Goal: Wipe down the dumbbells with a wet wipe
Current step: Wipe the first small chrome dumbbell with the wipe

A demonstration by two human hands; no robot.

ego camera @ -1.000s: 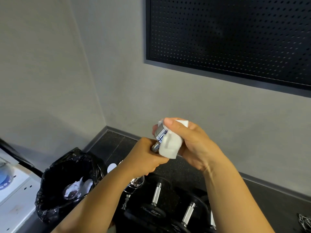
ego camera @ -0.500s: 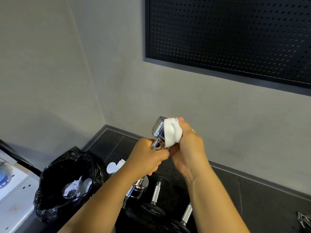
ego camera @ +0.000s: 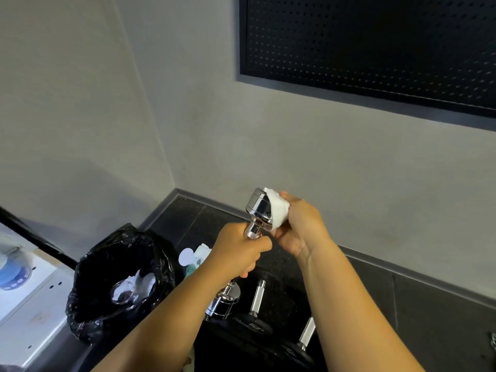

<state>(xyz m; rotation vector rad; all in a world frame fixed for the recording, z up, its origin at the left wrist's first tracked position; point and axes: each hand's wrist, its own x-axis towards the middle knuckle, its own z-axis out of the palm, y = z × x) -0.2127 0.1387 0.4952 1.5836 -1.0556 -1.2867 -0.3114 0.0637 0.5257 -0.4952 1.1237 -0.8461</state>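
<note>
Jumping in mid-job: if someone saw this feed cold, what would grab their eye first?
The chrome dumbbell, held up at centre frame: the left hand grips its handle while the right hand presses a white wipe against the upper head. Next come the black bin bag at lower left with crumpled white tissue inside, and the dark perforated panel on the wall at upper right.

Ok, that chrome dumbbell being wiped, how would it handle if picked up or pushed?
Probably heavy for its size: the chrome dumbbell looks like solid metal. Its round heads would likely roll if pushed. The polished chrome may be slippery under the wet wipe, though the knurled handle should grip.
</note>
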